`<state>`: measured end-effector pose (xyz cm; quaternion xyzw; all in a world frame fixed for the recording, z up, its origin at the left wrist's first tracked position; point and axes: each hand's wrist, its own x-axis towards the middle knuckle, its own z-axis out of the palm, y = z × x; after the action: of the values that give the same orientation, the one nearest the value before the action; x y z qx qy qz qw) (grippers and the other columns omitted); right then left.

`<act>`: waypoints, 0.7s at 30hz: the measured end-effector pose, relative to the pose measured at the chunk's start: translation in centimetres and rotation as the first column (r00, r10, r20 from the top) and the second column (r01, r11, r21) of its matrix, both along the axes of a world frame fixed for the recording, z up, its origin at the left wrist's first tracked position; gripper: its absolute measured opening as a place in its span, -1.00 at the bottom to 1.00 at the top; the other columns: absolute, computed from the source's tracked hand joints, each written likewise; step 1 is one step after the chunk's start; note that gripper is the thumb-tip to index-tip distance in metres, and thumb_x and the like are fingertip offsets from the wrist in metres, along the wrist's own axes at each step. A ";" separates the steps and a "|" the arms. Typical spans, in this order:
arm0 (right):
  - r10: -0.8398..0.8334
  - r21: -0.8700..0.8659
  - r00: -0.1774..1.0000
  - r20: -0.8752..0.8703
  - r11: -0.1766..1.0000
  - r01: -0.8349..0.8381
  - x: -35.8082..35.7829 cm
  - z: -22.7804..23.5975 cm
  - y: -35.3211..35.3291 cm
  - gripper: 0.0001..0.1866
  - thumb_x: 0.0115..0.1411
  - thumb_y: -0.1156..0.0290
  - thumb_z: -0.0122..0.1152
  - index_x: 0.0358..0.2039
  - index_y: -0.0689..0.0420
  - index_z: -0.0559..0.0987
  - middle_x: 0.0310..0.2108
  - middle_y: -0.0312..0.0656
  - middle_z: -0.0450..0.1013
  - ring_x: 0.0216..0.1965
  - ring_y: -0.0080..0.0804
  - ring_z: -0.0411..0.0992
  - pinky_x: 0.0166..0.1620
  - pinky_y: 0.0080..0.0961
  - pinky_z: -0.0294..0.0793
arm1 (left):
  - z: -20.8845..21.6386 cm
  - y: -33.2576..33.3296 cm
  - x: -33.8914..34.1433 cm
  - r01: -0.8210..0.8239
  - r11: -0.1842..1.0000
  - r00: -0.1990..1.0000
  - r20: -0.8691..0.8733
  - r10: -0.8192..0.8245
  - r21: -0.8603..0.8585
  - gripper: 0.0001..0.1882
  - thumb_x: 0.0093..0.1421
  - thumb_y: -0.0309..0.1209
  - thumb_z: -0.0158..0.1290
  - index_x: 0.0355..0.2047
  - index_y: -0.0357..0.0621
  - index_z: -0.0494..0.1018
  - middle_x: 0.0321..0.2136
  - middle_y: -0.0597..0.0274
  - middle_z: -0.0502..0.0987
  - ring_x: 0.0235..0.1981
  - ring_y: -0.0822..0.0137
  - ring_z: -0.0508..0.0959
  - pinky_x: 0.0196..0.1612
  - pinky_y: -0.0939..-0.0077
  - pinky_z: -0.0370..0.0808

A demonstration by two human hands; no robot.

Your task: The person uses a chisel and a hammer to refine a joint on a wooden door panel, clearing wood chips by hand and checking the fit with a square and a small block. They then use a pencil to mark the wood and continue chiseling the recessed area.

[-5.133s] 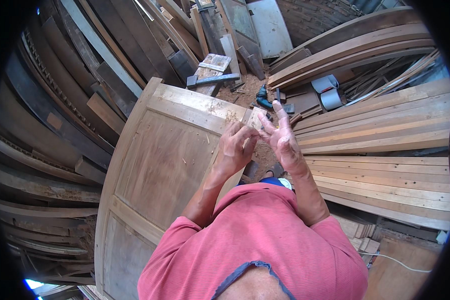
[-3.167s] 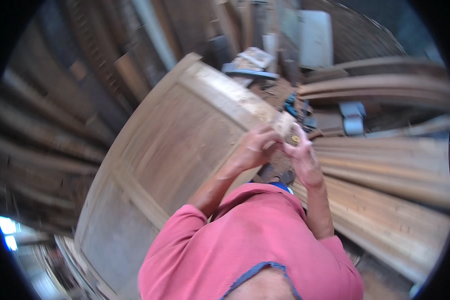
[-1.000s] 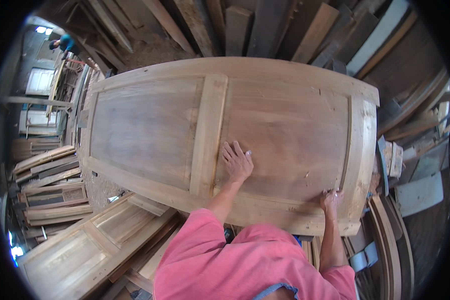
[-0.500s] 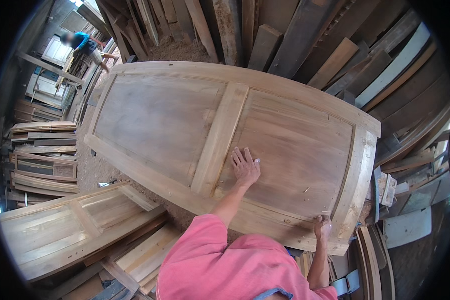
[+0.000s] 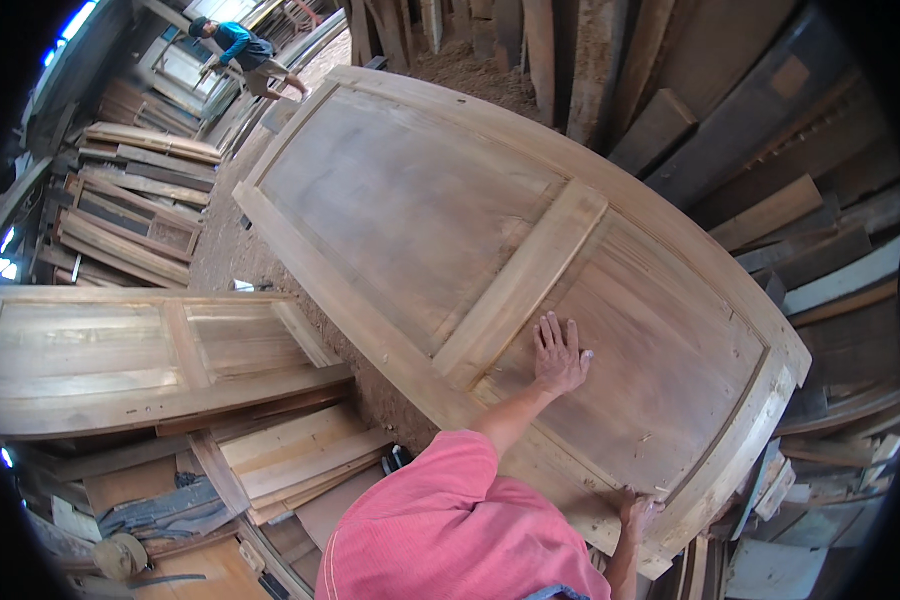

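A large wooden panelled door (image 5: 525, 280) lies flat in front of me, with two recessed panels split by a cross rail. My left hand (image 5: 562, 362) rests on the nearer panel (image 5: 660, 345) beside that rail, palm down and fingers spread. At the panel's near corner, by the frame's inner edge, is my right hand (image 5: 640, 510). Its fingers are curled in; whatever they may hold is too small to make out. Small wood shavings (image 5: 645, 438) lie on the panel near this hand.
A second panelled door (image 5: 90, 340) lies on a stack at the left. Piled boards and frames (image 5: 135, 215) stand beyond it. Planks (image 5: 670, 130) lean along the far right side. Another person (image 5: 245, 55) stands bent over at the far left. Cloth (image 5: 165, 510) lies at the lower left.
The view has turned left, so the door appears more slanted and further right. My left hand stays flat on the panel; my right hand stays at the near corner, fingers curled.
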<state>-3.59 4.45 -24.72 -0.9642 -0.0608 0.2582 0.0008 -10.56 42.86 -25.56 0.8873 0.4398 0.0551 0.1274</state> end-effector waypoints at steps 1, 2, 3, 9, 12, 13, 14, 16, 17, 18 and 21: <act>0.011 -0.018 1.000 0.021 1.000 -0.011 0.0 -0.1 0.2 -0.22 0.08 -0.08 0.30 0.01 0.41 0.41 -0.01 0.30 0.23 0.04 0.28 0.28 0.11 0.02 0.30 | 0.1 0.1 -0.1 0.002 1.000 1.000 -0.015 -0.003 -0.017 -0.18 0.25 0.01 -0.10 0.30 -0.43 0.07 0.28 -0.65 -0.11 0.33 -0.48 -0.11 0.34 -0.30 -0.24; 0.027 -0.043 1.000 -0.003 0.999 -0.027 0.2 0.2 0.5 -0.17 0.07 -0.14 0.27 0.05 0.42 0.42 0.03 0.33 0.22 0.06 0.28 0.27 0.12 0.00 0.31 | 0.1 0.1 -0.2 0.005 0.999 1.000 -0.030 -0.006 -0.034 -0.18 0.25 0.01 -0.10 0.30 -0.43 0.07 0.28 -0.64 -0.10 0.33 -0.48 -0.10 0.34 -0.30 -0.24; 0.046 -0.045 0.999 -0.006 0.998 -0.046 0.5 0.0 0.5 -0.17 0.07 -0.14 0.27 0.05 0.42 0.42 0.03 0.33 0.22 0.06 0.28 0.27 0.12 0.00 0.31 | 0.2 0.0 -0.2 -0.015 0.999 0.999 -0.033 0.014 -0.036 -0.18 0.25 0.01 -0.10 0.30 -0.43 0.07 0.28 -0.64 -0.10 0.33 -0.48 -0.10 0.34 -0.30 -0.24; 0.112 -0.135 0.988 -0.103 0.983 -0.126 0.3 2.7 2.9 -0.39 0.16 -0.13 0.15 -0.15 0.22 0.65 -0.06 0.16 0.46 0.03 0.12 0.37 0.17 -0.10 0.23 | 1.6 0.7 1.1 -0.009 0.999 0.998 -0.067 0.007 -0.032 -0.19 0.22 0.00 -0.07 0.29 -0.37 0.07 0.28 -0.59 -0.06 0.35 -0.44 -0.09 0.35 -0.28 -0.20; 0.339 -0.230 0.925 -0.172 0.899 -0.373 1.2 0.1 1.5 -0.45 0.29 -0.13 -0.06 -0.25 0.05 0.72 -0.15 -0.10 0.59 0.02 -0.06 0.43 0.26 -0.14 0.09 | 1.7 1.1 1.2 -0.019 0.998 0.995 -0.099 0.013 -0.067 -0.19 0.19 -0.02 -0.01 0.27 -0.34 0.07 0.30 -0.53 -0.05 0.36 -0.40 -0.12 0.34 -0.28 -0.17; 0.362 -0.295 0.927 -0.096 0.879 -0.374 1.1 -2.3 -0.3 -0.43 0.29 -0.15 -0.08 -0.23 0.04 0.72 -0.15 -0.09 0.59 0.10 0.00 0.37 0.26 -0.12 0.10 | 3.1 1.1 1.4 -0.015 0.995 0.998 -0.070 0.008 -0.103 -0.19 0.16 -0.05 0.05 0.26 -0.33 0.09 0.30 -0.51 -0.05 0.37 -0.39 -0.13 0.33 -0.31 -0.15; 0.174 -0.222 0.954 -0.245 0.948 -0.229 1.9 1.7 3.2 -0.38 0.23 -0.15 0.05 -0.13 0.19 0.67 0.11 0.13 0.40 0.25 0.09 0.19 0.30 -0.09 0.10 | 2.1 0.8 1.4 -0.054 0.997 0.997 -0.064 0.050 -0.059 -0.19 0.14 -0.07 0.08 0.24 -0.34 0.10 0.29 -0.54 -0.06 0.35 -0.41 -0.09 0.31 -0.34 -0.13; 0.025 -0.209 0.996 -0.083 0.977 -0.042 1.3 0.5 2.0 -0.28 0.15 -0.12 0.21 -0.05 0.40 0.56 0.18 0.19 0.22 0.25 0.12 0.16 0.25 -0.12 0.25 | 0.6 0.3 1.5 -0.020 0.999 0.998 -0.056 0.022 0.039 -0.21 0.15 -0.06 0.07 0.23 -0.34 0.12 0.28 -0.56 -0.05 0.34 -0.43 -0.06 0.30 -0.34 -0.12; -0.031 -0.205 0.995 -0.098 0.979 0.010 1.5 0.8 2.4 -0.24 0.12 -0.11 0.26 -0.04 0.45 0.53 0.17 0.19 0.18 0.24 0.12 0.17 0.22 -0.14 0.30 | 0.3 0.2 1.7 0.003 0.998 0.997 -0.083 0.002 0.058 -0.21 0.16 -0.05 0.04 0.23 -0.35 0.11 0.28 -0.59 -0.05 0.33 -0.45 -0.05 0.31 -0.34 -0.12; -0.035 -0.222 0.997 -0.062 0.975 0.020 1.1 0.5 2.2 -0.23 0.11 -0.11 0.27 -0.03 0.45 0.52 0.12 0.19 0.21 0.20 0.11 0.20 0.19 -0.15 0.34 | 0.1 0.0 1.9 0.019 0.996 0.994 -0.109 -0.009 0.086 -0.21 0.17 -0.04 0.02 0.24 -0.36 0.11 0.28 -0.62 -0.05 0.33 -0.47 -0.04 0.31 -0.34 -0.13; -0.047 -0.193 0.998 -0.037 0.980 0.039 0.7 0.9 2.0 -0.20 0.09 -0.12 0.29 -0.01 0.47 0.49 0.05 0.19 0.24 0.14 0.08 0.24 0.13 -0.17 0.38 | -1.8 -0.5 1.8 0.015 0.992 0.997 -0.073 -0.006 0.122 -0.19 0.19 -0.03 -0.01 0.27 -0.36 0.05 0.28 -0.63 -0.08 0.33 -0.47 -0.06 0.31 -0.33 -0.15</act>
<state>-2.86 6.49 -23.78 -0.9553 -0.0147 0.2825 -0.0855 -8.77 42.33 -27.41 0.8972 0.4352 0.0492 0.0568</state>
